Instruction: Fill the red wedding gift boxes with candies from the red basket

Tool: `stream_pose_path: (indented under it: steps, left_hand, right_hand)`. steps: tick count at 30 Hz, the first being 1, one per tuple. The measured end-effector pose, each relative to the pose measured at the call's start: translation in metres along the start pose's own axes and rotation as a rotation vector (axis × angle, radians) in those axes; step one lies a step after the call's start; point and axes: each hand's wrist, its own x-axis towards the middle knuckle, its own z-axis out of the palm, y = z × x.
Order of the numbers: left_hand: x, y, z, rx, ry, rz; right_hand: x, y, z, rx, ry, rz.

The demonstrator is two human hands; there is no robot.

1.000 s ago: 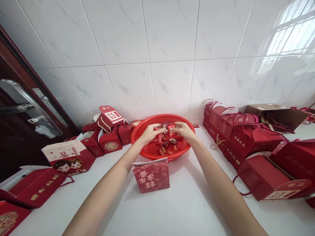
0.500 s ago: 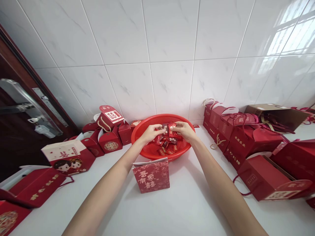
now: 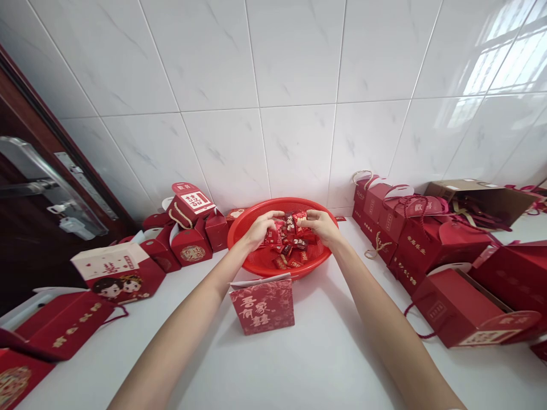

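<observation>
Both hands are inside a red plastic basket that holds several small wrapped packets. My left hand has its fingers closed on a red packet at the basket's left side. On the right, my right hand pinches red and dark packets between thumb and fingers. In front of the basket stands an upright red paper box with light lettering and its top flaps raised, touched by neither hand.
Red gift boxes line the left side of the white table. More red boxes with rope handles crowd the right, beside an open brown carton. A tiled wall rises behind the basket; a dark door stands left.
My left hand has shifted slightly left within the basket, and a red packet now shows at its fingers. The right hand has barely moved.
</observation>
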Motion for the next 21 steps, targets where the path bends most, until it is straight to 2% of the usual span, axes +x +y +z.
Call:
stream_pose_path:
  steps: [6, 12, 15, 21]
  left_hand:
    - [0.0, -0.005, -0.001, 0.045, 0.05, 0.041]
    - [-0.002, -0.003, -0.002, 0.035, 0.028, 0.031]
    - [-0.001, -0.005, -0.002, 0.174, 0.025, 0.032]
    - [0.005, -0.024, -0.01, 0.479, 0.125, 0.003]
  right_hand:
    - [-0.002, 0.0, -0.002, -0.006, 0.008, -0.005]
    - [-0.002, -0.001, -0.001, 0.017, 0.001, 0.0]
    - [-0.002, -0.002, 0.0, 0.049, -0.003, 0.045]
    - [-0.003, -0.006, 0.004, 0.117, 0.017, 0.07]
